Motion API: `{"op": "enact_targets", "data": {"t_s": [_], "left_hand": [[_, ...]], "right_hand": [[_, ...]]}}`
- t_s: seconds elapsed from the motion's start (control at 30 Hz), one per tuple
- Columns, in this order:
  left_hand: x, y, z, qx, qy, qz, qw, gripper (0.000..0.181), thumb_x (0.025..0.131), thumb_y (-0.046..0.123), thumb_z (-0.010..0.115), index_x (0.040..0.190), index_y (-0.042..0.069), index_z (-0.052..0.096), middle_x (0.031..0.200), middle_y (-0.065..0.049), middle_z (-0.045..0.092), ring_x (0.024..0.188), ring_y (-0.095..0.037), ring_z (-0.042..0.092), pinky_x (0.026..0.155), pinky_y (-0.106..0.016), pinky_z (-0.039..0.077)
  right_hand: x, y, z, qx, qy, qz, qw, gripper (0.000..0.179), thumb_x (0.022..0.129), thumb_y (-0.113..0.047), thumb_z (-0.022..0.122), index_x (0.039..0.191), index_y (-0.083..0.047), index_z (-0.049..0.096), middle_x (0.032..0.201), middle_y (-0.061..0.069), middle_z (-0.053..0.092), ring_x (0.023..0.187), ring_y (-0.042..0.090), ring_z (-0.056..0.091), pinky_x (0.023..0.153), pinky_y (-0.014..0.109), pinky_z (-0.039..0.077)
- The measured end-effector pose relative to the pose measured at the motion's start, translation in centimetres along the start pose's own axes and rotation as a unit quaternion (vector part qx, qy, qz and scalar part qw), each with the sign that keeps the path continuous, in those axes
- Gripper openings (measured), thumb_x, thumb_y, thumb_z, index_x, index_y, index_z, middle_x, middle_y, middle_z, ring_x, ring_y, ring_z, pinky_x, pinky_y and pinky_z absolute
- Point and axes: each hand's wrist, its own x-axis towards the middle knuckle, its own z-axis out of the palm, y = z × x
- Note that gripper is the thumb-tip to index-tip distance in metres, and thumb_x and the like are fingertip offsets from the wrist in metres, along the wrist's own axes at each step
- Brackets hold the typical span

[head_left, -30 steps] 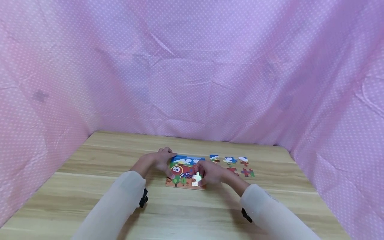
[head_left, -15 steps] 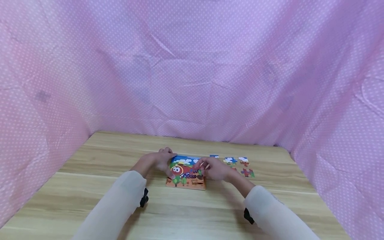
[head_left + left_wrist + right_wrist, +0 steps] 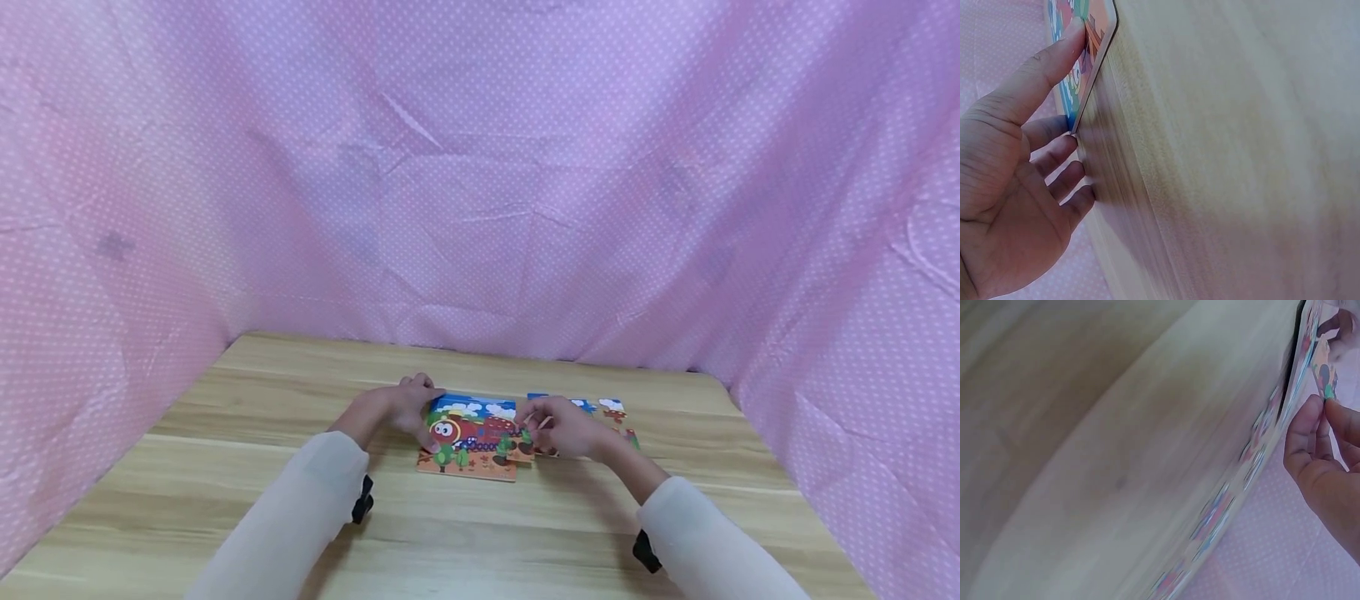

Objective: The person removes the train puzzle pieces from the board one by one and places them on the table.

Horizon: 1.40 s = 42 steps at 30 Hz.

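A jigsaw puzzle board (image 3: 465,437) with a red cartoon train lies on the table. My left hand (image 3: 408,410) holds it at its left side. In the left wrist view the thumb (image 3: 1060,57) rests on the picture and the index finger touches the corner edge; the other fingers are loosely bent. Just off the board's right edge, my right hand (image 3: 557,427) pinches an orange and green puzzle piece (image 3: 521,448) between thumb and fingertips. The right wrist view shows this piece (image 3: 1324,367) raised and tilted.
Several loose puzzle pieces (image 3: 612,408) lie right of the board, partly hidden behind my right hand. The wooden table (image 3: 465,542) extends toward me. Pink dotted cloth (image 3: 480,208) hangs round the table's back and sides.
My right hand has lifted the puzzle piece from the board's lower right and carried it to the right, past the board's edge. My left hand stays at the board's left side.
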Motion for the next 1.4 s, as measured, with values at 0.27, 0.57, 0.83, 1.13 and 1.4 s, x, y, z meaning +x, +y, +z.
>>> {"op": "enact_targets", "data": {"t_s": [0.27,0.57,0.83,1.13,1.4], "left_hand": [[-0.1,0.1,-0.4,0.005,0.002,-0.003,1.0000,0.103,0.074,0.050,0.090,0.159,0.021,0.040,0.151,-0.006,0.037,0.134,-0.030,0.034,0.110,-0.057,0.041],[-0.1,0.0,-0.1,0.004,-0.008,-0.001,1.0000,0.104,0.073,0.050,0.091,0.159,0.020,0.040,0.150,-0.006,0.038,0.133,-0.029,0.035,0.111,-0.058,0.040],[-0.1,0.2,0.0,0.003,-0.004,0.005,1.0000,0.103,0.074,0.047,0.091,0.158,0.018,0.041,0.149,-0.006,0.039,0.133,-0.030,0.036,0.111,-0.057,0.040],[0.0,0.2,0.0,0.001,-0.007,0.003,1.0000,0.104,0.073,0.048,0.092,0.158,0.018,0.041,0.149,-0.006,0.038,0.133,-0.030,0.036,0.110,-0.058,0.041],[0.2,0.2,-0.2,0.006,-0.007,-0.001,1.0000,0.106,0.072,0.051,0.092,0.159,0.019,0.040,0.150,-0.006,0.038,0.135,-0.030,0.035,0.111,-0.058,0.040]], "right_hand": [[-1.9,1.8,-1.9,-0.034,0.019,-0.025,0.9989,0.038,0.086,0.017,0.047,0.116,0.002,0.065,0.100,0.014,0.061,0.091,0.025,0.055,0.069,0.026,0.049],[-4.1,3.9,-3.4,-0.013,0.028,0.004,0.9995,0.032,0.089,0.015,0.055,0.116,0.004,0.066,0.098,0.014,0.061,0.092,0.024,0.055,0.073,0.026,0.050],[-6.2,5.4,-4.9,0.002,0.027,-0.003,0.9996,0.033,0.089,0.015,0.054,0.119,0.005,0.064,0.100,0.015,0.061,0.089,0.025,0.055,0.068,0.026,0.051],[-8.7,7.0,-6.6,0.000,0.036,0.000,0.9994,0.032,0.089,0.014,0.055,0.120,0.009,0.062,0.100,0.015,0.061,0.087,0.021,0.057,0.065,0.026,0.053],[-10.6,8.4,-8.2,0.003,0.020,0.008,0.9998,0.033,0.087,0.016,0.054,0.119,0.010,0.062,0.098,0.015,0.061,0.086,0.018,0.057,0.067,0.024,0.052]]}}
